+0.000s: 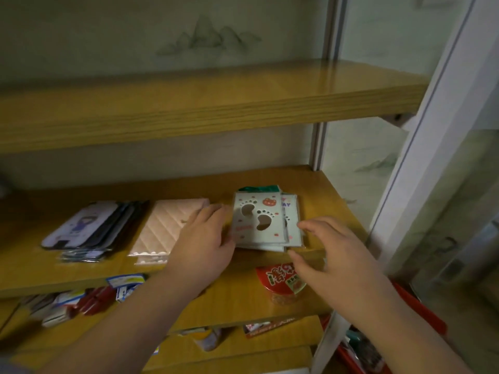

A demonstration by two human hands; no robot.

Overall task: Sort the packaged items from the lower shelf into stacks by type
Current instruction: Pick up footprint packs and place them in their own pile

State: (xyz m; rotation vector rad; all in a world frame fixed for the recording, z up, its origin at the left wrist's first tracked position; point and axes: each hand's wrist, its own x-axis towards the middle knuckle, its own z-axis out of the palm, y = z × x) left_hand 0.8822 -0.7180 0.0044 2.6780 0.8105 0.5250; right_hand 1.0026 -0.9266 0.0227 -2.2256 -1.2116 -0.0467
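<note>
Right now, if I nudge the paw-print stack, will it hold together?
Probably not: the paw-print stack is already fanned, lower packs jutting right. The glossy sleeves likely slide. They look flat and light, so squeeze from both sides.

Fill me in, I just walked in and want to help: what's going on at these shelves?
A person is sorting flat packaged items into piles on the wooden middle shelf. The left hand and the right hand flank a stack of pale paw-print card packs, apparently squaring it. To its left lie a pink quilted pack and a fanned pile of dark phone-case packs. More packages remain on the shelf below.
</note>
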